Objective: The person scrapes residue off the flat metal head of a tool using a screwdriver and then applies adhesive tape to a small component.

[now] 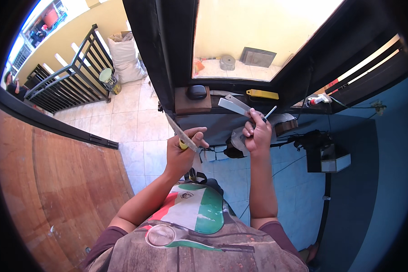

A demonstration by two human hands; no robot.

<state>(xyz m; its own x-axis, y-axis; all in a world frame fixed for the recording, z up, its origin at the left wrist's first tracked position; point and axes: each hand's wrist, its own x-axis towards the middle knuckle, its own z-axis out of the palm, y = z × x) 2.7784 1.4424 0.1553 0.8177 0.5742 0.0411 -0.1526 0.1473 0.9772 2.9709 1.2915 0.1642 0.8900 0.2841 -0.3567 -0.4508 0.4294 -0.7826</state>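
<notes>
My left hand (180, 156) is closed on the yellow handle (183, 144) of a scraper whose long, stained blade (178, 130) tilts up to the left. My right hand (257, 133) grips light flat putty-knife blades (231, 104), fanned toward the upper left, and a thin pale rod (272, 110) sticks up beside them; how many tools it holds is unclear. Above my hands, on the dark window sill, lie a yellow utility knife (263, 94) and, on a brown block (190, 105), a black rounded object (196, 92).
A wooden door (54, 181) stands at left; beyond are a railing (68, 81), white sack (122, 59), bucket (107, 79) and another person (16, 88) at the rim. A tube (315, 99) lies on the right sill. Below it are cables and a dark lamp-like fixture (328, 158).
</notes>
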